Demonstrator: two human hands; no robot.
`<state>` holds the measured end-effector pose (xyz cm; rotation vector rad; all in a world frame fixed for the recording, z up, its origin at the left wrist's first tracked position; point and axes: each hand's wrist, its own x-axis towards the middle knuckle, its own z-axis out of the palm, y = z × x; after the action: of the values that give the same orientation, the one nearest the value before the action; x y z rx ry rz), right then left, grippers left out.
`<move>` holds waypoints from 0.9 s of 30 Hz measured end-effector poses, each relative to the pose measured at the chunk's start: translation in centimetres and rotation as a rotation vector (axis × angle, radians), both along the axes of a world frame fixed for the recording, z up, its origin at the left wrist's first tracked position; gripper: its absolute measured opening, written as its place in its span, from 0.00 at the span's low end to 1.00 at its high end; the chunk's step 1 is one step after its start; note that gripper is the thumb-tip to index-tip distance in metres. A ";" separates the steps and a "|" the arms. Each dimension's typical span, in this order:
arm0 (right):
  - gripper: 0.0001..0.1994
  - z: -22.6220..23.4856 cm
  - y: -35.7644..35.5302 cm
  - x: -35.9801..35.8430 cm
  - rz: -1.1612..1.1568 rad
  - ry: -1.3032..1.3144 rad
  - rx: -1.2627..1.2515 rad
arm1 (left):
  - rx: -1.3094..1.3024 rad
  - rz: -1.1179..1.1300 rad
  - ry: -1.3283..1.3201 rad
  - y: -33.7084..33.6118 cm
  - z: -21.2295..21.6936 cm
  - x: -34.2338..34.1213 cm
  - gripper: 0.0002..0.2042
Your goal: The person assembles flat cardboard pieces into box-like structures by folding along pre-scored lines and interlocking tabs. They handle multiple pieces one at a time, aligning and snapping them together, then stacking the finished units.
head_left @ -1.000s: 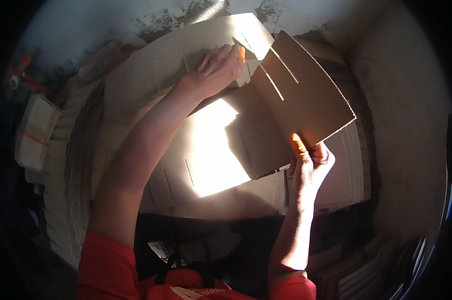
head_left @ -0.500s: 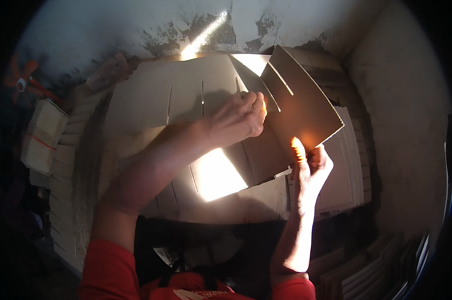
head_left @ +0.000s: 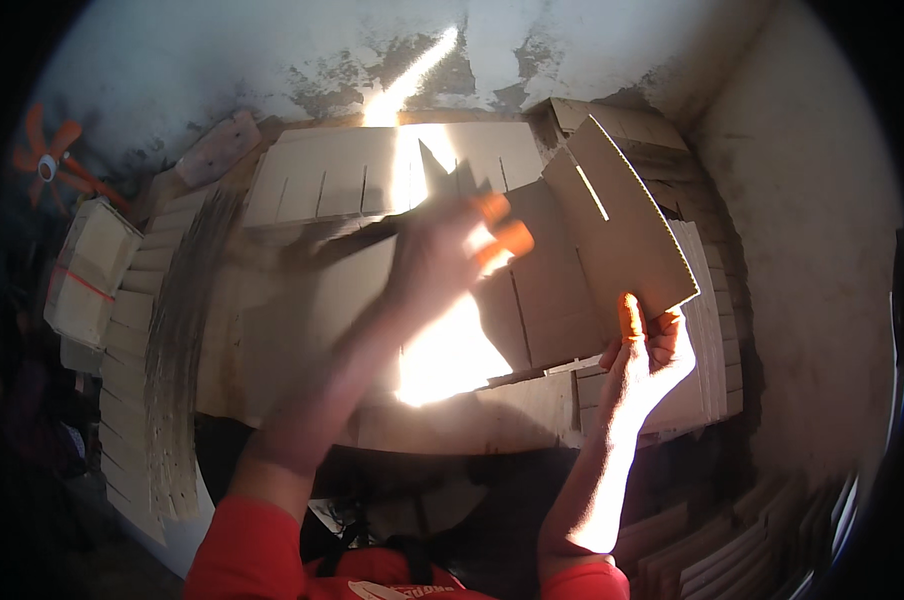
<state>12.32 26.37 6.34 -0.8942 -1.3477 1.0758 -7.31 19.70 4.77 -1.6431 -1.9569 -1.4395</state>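
Note:
My right hand [head_left: 652, 345] pinches the lower edge of a raised brown cardboard panel [head_left: 622, 230], thumb on the near face. The panel stands tilted, with a slot cut into it, and joins a creased cardboard sheet [head_left: 547, 290] to its left. My left hand [head_left: 452, 245] is over the middle of the cardboard, smeared by motion, its orange-lit fingertips pointing right. Whether it holds anything is unclear. Behind it lies a slotted cardboard piece [head_left: 307, 180]. A dark strip shows beside the left wrist, too blurred to identify.
Stacked cardboard [head_left: 177, 400] stands along the left, beside a strapped pale bundle [head_left: 92, 270] and an orange fan [head_left: 50, 165]. More cardboard [head_left: 712, 330] is piled at the right, and several sheets [head_left: 732, 550] stand at lower right. A peeling wall [head_left: 612, 50] rises behind.
My left hand has moved left and slightly down, its closed fingers now blurred. My right hand and the raised panel have shifted slightly right and down. The slotted cardboard behind now lies differently.

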 end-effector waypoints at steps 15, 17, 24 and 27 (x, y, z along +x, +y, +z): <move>0.06 -1.0 0.4 0.2 -0.037 -0.027 -0.005 | -0.778 0.175 0.423 8.4 -10.6 -11.9 0.14; 0.05 -1.2 0.4 0.2 -0.017 -0.034 0.030 | -0.705 0.202 0.362 8.5 -10.2 -12.7 0.13; 0.03 -1.6 0.3 -0.1 -0.036 -0.045 0.091 | -0.639 0.116 0.568 7.6 -12.4 -11.6 0.11; 0.03 -2.1 0.7 -0.1 -0.047 -0.058 0.122 | -0.534 0.026 0.679 8.2 -13.5 -11.3 0.12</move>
<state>12.20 27.03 4.20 -0.8686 -1.4177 0.9279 -18.63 27.91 -8.76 -1.9421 -1.9884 -0.2467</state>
